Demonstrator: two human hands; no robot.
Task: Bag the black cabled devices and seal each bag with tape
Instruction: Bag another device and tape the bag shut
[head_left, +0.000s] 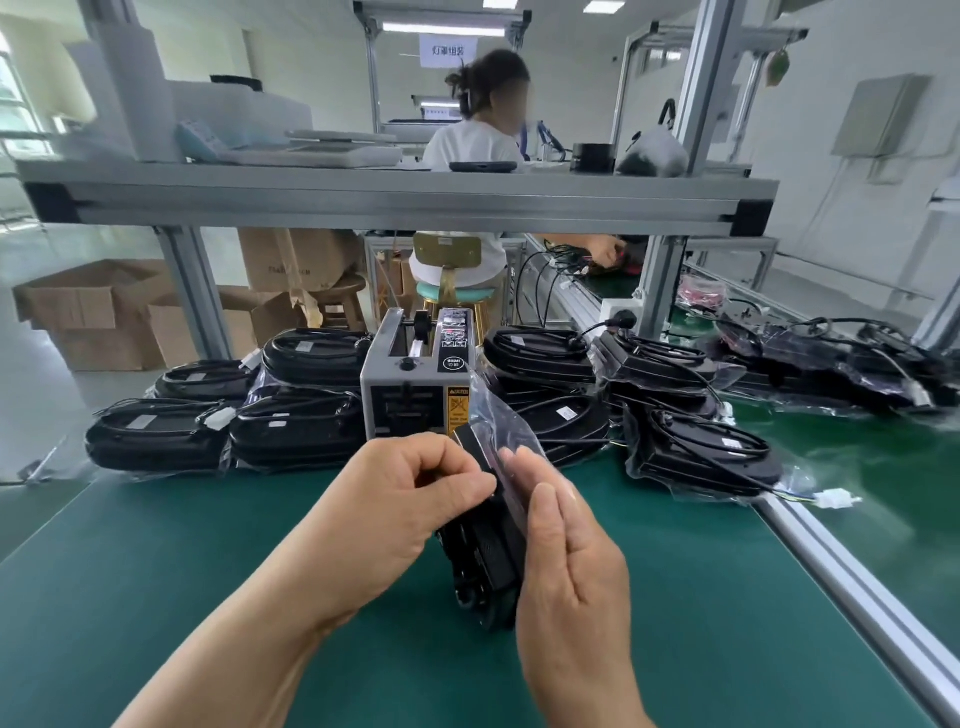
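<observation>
Head cam, the only view you've got: you're mid-way through one unit. The black device (485, 545) stands on edge at the middle of the green mat (208, 571), already inside its clear bag (501, 415), with the open flap sticking up towards 12 o'clock. Your left hand (395, 499) has its fingers curled and is pinching the bag's top edge against the device. Your right hand (566, 561) is flat, fingers straight and together, pressing the plastic from the 3 o'clock side. I'd say you're folding the flap down, so this one is bagged but not taped yet. The tape dispenser (415, 379) sits just beyond your hands at 12. I can't tell if a strip is waiting in its mouth. Plenty looks done: a stack of bagged units (208, 426) at 10 o'clock and another pile (691, 431) at 2, though the tape on them is too small to make out. More cabled units lie on the conveyor (857, 467) out at 3. They look wrapped too, but it's hard to be sure. Room-wise, an aluminium shelf frame (395, 197) crosses overhead. There are cardboard boxes (93, 312) on the floor at 9, and another person (478, 140) sits at the far bench at 12.
</observation>
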